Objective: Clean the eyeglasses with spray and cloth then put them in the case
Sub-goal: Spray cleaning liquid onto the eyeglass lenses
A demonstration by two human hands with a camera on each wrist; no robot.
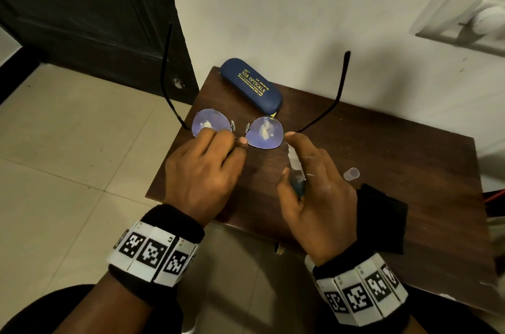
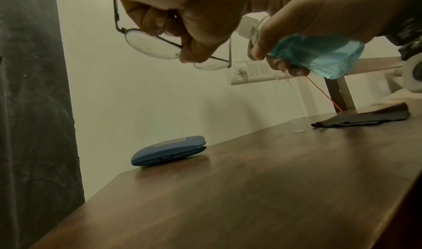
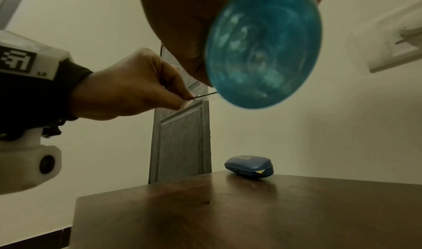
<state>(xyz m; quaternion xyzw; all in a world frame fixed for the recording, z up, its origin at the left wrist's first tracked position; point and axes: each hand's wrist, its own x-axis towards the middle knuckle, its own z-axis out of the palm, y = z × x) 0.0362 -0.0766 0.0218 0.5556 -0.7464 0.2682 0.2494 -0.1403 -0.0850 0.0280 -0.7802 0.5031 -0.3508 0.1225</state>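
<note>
Head view: the left hand [image 1: 203, 170] pinches the eyeglasses [image 1: 237, 129] by the frame above the table [image 1: 396, 142], temples toward 12 o'clock. The right hand [image 1: 314, 183] grips the spray bottle [image 1: 296, 172], nozzle toward 11 o'clock at the lenses. Left wrist view: the closed case [image 2: 169, 150] lies flat at 9 o'clock, the cloth [image 2: 363, 117] at 2.

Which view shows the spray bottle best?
Left wrist: the bottle shows side-on, with blue liquid, white nozzle and the right hand gripping it. Head view shows only a sliver between the fingers. Right wrist shows just its blurred blue base.
</note>
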